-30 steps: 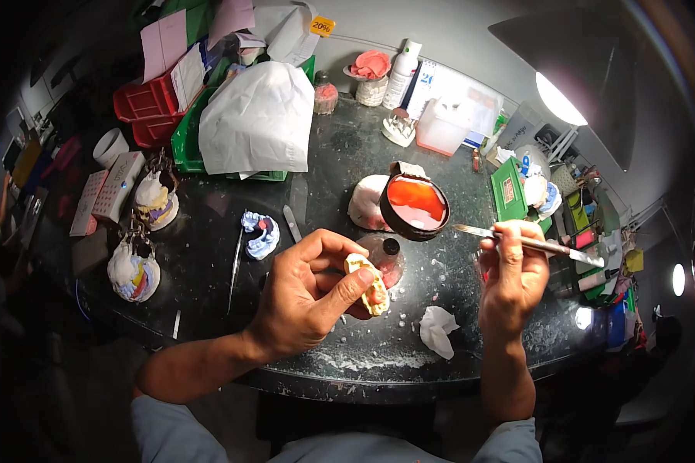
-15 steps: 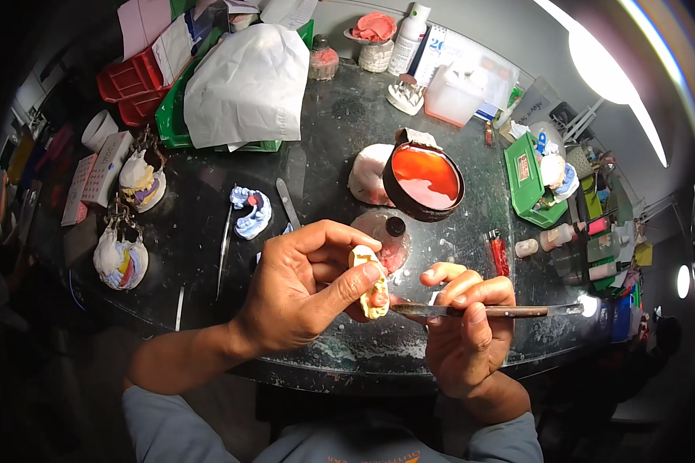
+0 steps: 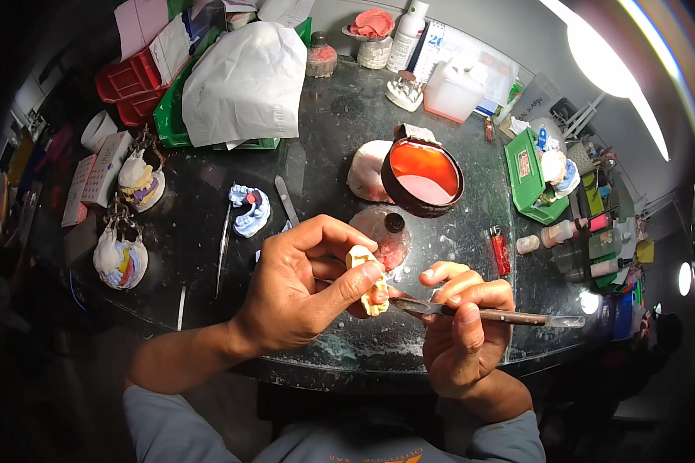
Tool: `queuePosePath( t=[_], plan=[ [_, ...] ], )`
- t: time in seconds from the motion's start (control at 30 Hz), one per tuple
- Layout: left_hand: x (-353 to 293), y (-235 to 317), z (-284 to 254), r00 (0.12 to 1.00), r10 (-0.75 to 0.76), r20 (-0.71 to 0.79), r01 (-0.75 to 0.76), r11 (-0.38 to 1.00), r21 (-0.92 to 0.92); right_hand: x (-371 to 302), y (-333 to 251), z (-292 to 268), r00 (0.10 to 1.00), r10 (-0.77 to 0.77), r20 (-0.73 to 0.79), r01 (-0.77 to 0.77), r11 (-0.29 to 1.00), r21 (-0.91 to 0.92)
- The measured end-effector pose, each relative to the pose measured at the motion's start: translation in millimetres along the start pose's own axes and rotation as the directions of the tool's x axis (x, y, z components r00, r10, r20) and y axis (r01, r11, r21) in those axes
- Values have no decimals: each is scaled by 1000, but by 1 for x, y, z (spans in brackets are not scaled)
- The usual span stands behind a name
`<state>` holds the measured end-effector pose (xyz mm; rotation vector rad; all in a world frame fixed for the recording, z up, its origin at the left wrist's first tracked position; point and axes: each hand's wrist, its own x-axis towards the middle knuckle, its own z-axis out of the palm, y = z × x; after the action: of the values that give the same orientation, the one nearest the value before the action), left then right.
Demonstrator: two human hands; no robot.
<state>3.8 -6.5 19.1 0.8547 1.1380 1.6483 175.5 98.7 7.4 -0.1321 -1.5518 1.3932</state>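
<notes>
My left hand (image 3: 293, 282) pinches a small pale yellow dental cast (image 3: 360, 261) between thumb and fingers, above the near part of the bench. A patch of pink shows on its lower part. In my right hand (image 3: 467, 351) lies a wax knife (image 3: 510, 316) with a brown wooden handle, gripped between thumb and fingers. The blade points left at the cast's lower side; whether it touches is too small to tell. Just beyond my hands stands a glass bottle (image 3: 378, 226) with a dark cap and pink contents. Behind it, a round dark pan (image 3: 418, 205) holds red wax.
A blue dental cast (image 3: 253, 219), a metal spatula (image 3: 286, 199) and a thin instrument (image 3: 223, 251) lie left of my hands. Two mounted casts (image 3: 121, 255) stand farther left. A red lighter (image 3: 499, 251) and a green box (image 3: 523, 174) are at the right.
The wax knife has tilted, its handle end dropping and its blade rising slightly against the cast's side. More pink shows on the cast. My left hand keeps its hold.
</notes>
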Motion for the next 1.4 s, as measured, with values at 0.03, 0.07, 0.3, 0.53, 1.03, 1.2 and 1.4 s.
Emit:
queuePosePath(
  t=[0.03, 0.07, 0.3, 0.53, 1.03, 1.2, 1.4],
  plan=[
    [0, 0, 0, 1000, 9, 2, -9, 1000, 5, 0, 1, -1, 1000, -15, 16, 15, 1000, -18],
    [0, -1, -1, 1000, 17, 3, -17, 1000, 10, 0, 1, -1, 999, -29, 31, 31, 999, -36],
    [-1, 1, -1, 1000, 20, 6, -21, 1000, 19, -1, 1, -4, 997, -27, 70, 31, 998, -54],
    [-1, 0, -2, 1000, 23, 13, -23, 1000, 14, 1, 2, -3, 996, -37, 77, 42, 997, -64],
    [-1, 0, -1, 1000, 28, 13, -29, 999, 36, 1, -6, 0, 995, 34, 96, -24, 994, -109],
    [-2, 0, -2, 1000, 26, 16, -26, 1000, -6, 1, -4, 2, 997, 10, 79, -4, 997, -83],
    [3, 0, 1, 999, 41, 18, -41, 999, 11, 7, -6, -8, 996, -69, 57, 77, 985, -157]
  ],
)
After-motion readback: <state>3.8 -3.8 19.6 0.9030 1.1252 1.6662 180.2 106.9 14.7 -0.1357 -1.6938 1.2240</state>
